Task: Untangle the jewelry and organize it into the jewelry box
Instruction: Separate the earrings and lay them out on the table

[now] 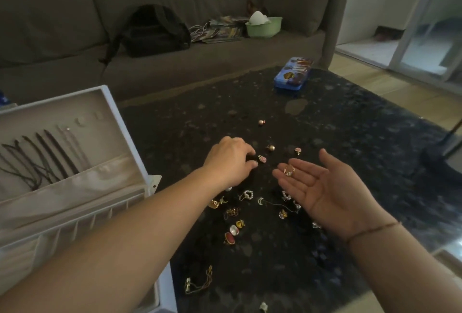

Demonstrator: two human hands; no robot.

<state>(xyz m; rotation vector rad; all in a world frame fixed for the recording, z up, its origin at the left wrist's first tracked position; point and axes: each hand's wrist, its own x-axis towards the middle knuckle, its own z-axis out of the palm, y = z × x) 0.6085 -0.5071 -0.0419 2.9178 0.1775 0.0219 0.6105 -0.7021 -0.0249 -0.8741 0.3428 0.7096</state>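
The right hand point(322, 187) lies spread, palm up, a ring point(289, 170) on its fingers; the left hand point(230, 160), fingers curled, reaches toward a pink earring point(262, 159) just beside its fingertips.

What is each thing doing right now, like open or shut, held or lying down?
Jewelry box: lid open, necklaces hanging inside.
Left hand: palm down, fingers curled at the table; grip unclear.
Right hand: open, palm up.
Gold ring: lying on the right fingers.
Blue tin: shut.
Loose earrings: scattered on the table.

Glossy speckled stone table point(325, 137); shiny gold-toned metal ring point(289, 170)
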